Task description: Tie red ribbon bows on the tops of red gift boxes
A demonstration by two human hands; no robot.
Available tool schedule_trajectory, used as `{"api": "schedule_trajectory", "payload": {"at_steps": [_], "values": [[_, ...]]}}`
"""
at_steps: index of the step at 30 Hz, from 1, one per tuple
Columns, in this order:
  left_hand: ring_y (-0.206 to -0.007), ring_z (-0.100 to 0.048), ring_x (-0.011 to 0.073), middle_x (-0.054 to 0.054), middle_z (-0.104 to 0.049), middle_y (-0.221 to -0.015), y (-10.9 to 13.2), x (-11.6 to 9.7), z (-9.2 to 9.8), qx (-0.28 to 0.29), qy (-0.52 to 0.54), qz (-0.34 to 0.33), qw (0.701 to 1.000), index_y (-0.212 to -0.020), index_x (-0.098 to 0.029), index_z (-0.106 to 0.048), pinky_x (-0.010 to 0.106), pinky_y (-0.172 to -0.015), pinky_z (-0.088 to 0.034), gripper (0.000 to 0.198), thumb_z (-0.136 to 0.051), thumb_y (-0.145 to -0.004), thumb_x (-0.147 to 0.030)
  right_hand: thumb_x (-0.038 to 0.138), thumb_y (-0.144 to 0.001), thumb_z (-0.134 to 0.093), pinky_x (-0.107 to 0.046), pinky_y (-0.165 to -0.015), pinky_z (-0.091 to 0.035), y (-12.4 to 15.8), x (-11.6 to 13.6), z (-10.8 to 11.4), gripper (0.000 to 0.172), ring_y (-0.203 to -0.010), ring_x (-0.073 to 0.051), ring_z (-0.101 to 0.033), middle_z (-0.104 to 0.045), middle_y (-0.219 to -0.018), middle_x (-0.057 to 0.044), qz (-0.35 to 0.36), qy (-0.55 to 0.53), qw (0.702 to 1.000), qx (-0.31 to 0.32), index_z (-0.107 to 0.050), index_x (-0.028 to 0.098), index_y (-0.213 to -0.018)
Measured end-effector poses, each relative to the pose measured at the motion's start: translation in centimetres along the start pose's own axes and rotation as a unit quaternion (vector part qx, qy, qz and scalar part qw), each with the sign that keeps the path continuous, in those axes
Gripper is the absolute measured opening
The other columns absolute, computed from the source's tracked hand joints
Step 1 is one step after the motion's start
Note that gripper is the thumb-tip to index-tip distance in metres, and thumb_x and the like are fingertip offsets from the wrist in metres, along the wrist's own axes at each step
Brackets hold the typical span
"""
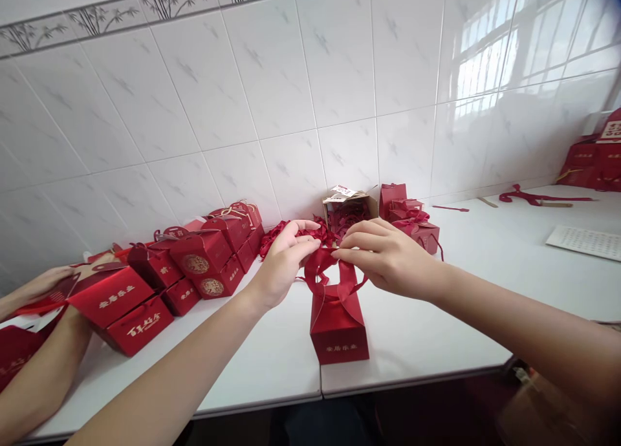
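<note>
A small red gift box (pixel 339 333) with gold lettering stands upright near the table's front edge. Above its top, a red ribbon (pixel 317 265) runs up from the box in loops. My left hand (pixel 291 255) pinches the ribbon from the left, thumb and fingers close together. From the right, my right hand (pixel 383 255) grips the same ribbon between thumb and fingertips. Both hands are just over the box, a short gap apart. The fingertips partly cover the ribbon, so its exact path there is hidden.
Stacked red gift boxes (pixel 204 255) line the left side, where another person's hand (pixel 48 284) works. Behind my hands are a heap of red ribbons (pixel 276 236) and an open carton (pixel 366 207). More red boxes (pixel 420 233) stand right of it. A white keyboard (pixel 589 242) lies far right.
</note>
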State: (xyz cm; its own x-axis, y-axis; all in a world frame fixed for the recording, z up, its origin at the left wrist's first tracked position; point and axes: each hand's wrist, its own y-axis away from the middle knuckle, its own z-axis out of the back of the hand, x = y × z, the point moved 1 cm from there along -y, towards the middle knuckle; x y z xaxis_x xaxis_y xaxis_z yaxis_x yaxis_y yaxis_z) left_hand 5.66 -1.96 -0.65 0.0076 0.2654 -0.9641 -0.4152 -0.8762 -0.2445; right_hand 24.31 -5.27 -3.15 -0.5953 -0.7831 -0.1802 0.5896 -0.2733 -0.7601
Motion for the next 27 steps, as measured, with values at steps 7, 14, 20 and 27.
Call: {"api": "schedule_trajectory", "payload": {"at_steps": [7,14,20,27], "values": [[-0.061,-0.053,0.0129,0.0,-0.061,-0.069,0.9,0.3,-0.1,-0.036,-0.154,-0.11,0.981,-0.125,-0.019,-0.052,0.024,-0.058,-0.042,0.046,-0.056,-0.082,-0.034,0.019,-0.089,-0.044,-0.036,-0.076,-0.047,0.3,0.6,-1.1,0.027,-0.093,-0.021,-0.058,-0.065,-0.106,-0.009,-0.136,-0.057,0.987,-0.069,-0.069,0.023,-0.099],[-0.048,-0.035,0.0107,-0.008,-0.032,-0.051,2.3,1.3,5.9,-0.159,-0.479,-0.148,0.851,-0.101,-0.024,-0.058,0.022,-0.055,-0.032,0.025,-0.056,-0.076,-0.024,0.028,-0.073,-0.061,-0.035,-0.053,-0.04,2.6,-2.3,0.5,0.032,-0.058,-0.023,-0.057,-0.054,-0.055,-0.006,-0.442,0.061,0.875,0.188,-0.047,0.02,-0.045],[-0.056,-0.048,0.0176,-0.003,-0.048,-0.056,4.5,8.1,11.1,-0.033,-0.569,0.048,0.82,-0.081,-0.024,-0.061,0.026,-0.056,-0.033,0.026,-0.049,-0.063,-0.01,0.038,-0.051,-0.08,-0.042,-0.052,-0.042,6.1,-3.9,-0.3,0.057,-0.051,-0.026,-0.059,-0.042,-0.036,-0.003,-0.484,0.082,0.823,0.286,-0.031,0.02,-0.029],[-0.089,-0.055,0.0234,0.005,-0.059,-0.087,3.9,9.3,6.0,-0.064,-0.378,-0.013,0.924,-0.078,-0.022,-0.056,0.034,-0.082,-0.042,0.018,-0.05,-0.082,-0.039,0.046,-0.081,-0.057,-0.04,-0.077,-0.046,4.3,-1.8,-2.4,0.036,-0.095,-0.029,-0.061,-0.065,-0.106,-0.015,-0.43,-0.098,0.87,0.219,-0.064,0.02,-0.104]]}}
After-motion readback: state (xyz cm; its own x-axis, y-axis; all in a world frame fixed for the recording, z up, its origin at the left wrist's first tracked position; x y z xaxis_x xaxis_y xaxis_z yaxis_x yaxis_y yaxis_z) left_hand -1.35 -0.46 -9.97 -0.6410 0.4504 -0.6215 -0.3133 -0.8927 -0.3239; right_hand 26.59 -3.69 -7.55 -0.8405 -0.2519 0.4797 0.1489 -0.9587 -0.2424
